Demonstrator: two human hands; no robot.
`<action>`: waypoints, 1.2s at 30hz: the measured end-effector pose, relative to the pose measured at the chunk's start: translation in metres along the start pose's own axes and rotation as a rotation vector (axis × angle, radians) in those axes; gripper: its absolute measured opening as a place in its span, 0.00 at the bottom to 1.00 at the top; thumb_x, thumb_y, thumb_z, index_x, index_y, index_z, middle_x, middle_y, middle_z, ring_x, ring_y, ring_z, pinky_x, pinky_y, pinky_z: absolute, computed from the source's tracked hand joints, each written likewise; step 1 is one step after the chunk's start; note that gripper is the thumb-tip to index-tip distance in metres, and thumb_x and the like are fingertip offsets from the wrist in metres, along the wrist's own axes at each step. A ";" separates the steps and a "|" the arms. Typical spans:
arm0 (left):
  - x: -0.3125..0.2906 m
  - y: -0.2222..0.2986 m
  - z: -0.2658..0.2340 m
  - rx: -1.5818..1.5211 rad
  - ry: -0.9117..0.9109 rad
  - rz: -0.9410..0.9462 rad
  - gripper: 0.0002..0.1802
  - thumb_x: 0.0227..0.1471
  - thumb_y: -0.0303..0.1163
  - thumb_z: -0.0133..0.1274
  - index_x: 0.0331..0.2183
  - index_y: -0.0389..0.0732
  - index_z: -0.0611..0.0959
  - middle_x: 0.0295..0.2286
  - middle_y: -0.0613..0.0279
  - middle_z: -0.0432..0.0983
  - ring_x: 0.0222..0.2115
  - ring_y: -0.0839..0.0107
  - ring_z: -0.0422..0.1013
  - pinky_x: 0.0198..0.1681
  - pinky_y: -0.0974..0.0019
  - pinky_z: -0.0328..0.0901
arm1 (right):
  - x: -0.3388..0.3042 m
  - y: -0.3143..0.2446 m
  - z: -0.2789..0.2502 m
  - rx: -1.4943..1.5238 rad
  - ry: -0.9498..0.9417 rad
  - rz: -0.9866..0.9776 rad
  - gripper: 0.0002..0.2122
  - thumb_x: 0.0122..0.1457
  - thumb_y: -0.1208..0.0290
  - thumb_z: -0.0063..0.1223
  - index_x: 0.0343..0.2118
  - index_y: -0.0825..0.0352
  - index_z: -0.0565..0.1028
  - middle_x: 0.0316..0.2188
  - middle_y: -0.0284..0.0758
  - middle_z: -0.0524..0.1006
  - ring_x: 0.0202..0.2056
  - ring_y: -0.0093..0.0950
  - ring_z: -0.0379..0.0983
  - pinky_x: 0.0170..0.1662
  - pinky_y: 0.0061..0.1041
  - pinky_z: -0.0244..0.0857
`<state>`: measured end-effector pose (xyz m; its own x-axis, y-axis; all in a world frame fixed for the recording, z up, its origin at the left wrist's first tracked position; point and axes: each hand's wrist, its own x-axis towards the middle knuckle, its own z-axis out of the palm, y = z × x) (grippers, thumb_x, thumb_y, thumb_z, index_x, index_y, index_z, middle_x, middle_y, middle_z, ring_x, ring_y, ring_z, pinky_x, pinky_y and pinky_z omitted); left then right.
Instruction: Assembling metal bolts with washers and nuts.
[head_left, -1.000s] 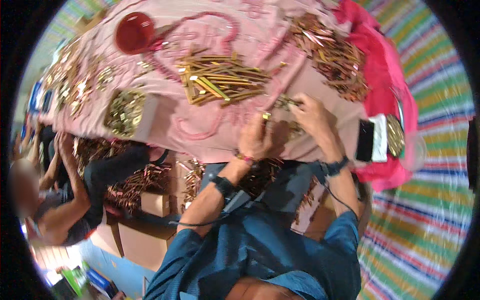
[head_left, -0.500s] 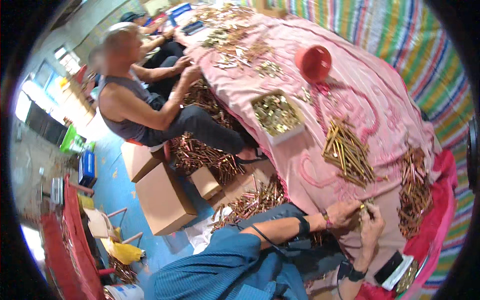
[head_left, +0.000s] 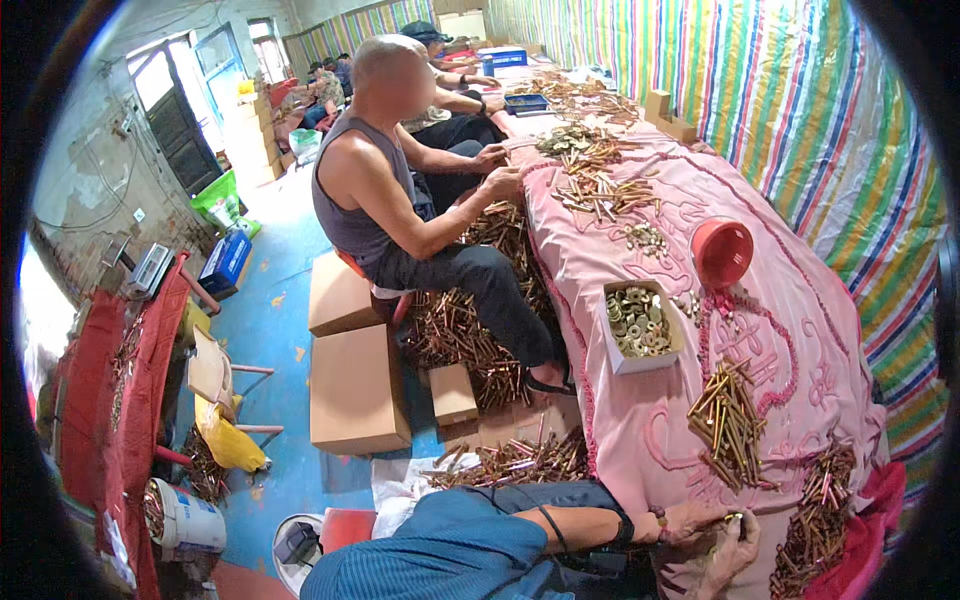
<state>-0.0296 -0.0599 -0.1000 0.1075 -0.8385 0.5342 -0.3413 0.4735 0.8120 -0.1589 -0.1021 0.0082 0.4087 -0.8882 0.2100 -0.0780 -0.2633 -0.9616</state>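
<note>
Brass piece: small golden part pinched between the two hands at the near edge of the pink tablecloth; its exact shape is too small to tell.
Left hand: fingers curled narrowly around the brass piece, wrist wearing a dark band, resting at the near edge of the pink tablecloth.
Right hand: just beside the left hand, fingertips closed on the same brass piece, below the near edge of the pink tablecloth.
Brass rod pile: loose heap of long golden rods lying on the pink tablecloth, near the hands.
Darker rod pile: copper-toned heap at the near right corner of the pink tablecloth.
Cardboard tray: open box of round brass washers, mid-way along the pink tablecloth.
Red cup: lying on its side on the pink tablecloth, beyond the cardboard tray.
Co-worker: seated person in a dark sleeveless top at the left side of the pink tablecloth, both hands on rods there.
Cardboard boxes: closed, on the blue floor left of the pink tablecloth.
</note>
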 end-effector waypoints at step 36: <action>0.006 0.008 -0.001 -0.007 -0.078 -0.075 0.20 0.49 0.36 0.55 0.43 0.41 0.71 0.32 0.43 0.72 0.37 0.37 0.71 0.36 0.45 0.63 | -0.011 -0.006 0.002 -0.513 0.112 -0.291 0.07 0.60 0.81 0.57 0.40 0.77 0.78 0.40 0.45 0.78 0.43 0.41 0.76 0.49 0.38 0.70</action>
<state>-0.0304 -0.0607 -0.0897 0.0593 -0.8899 0.4522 -0.3282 0.4105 0.8508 -0.1615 -0.0897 0.0117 0.3827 -0.7793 0.4963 -0.4180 -0.6251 -0.6592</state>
